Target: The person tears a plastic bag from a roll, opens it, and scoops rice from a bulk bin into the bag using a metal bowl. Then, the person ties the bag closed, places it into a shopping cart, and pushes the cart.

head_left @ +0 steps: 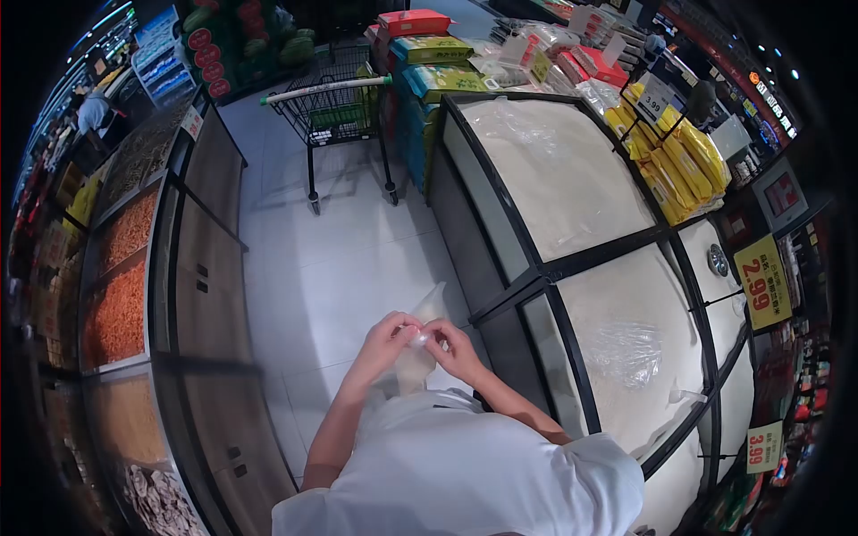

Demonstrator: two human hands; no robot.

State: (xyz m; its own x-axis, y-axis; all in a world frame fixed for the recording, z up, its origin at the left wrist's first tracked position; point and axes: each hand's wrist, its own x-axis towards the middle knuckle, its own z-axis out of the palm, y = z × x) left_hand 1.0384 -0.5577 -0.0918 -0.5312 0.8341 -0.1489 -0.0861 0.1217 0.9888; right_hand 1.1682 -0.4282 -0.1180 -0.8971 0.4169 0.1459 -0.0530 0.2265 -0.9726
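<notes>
Both hands meet in front of my body, at the gathered neck of a clear plastic bag [413, 368] with pale contents. My left hand [390, 341] pinches the bag's plastic from the left, fingers closed. On the other side my right hand [452, 348] has its fingers closed on the same gathered plastic. A loose flap of the bag stands up beyond the hands, and its lower part hangs close to my white shirt. The fingertips nearly touch each other.
Bins of white grain [617, 330] stand on the right, one with a crumpled plastic bag [628, 352] on it. Bins of orange dried goods [116, 308] line the left. A shopping cart [335, 112] is ahead on the tiled floor [313, 259]. Another person [92, 111] is far left.
</notes>
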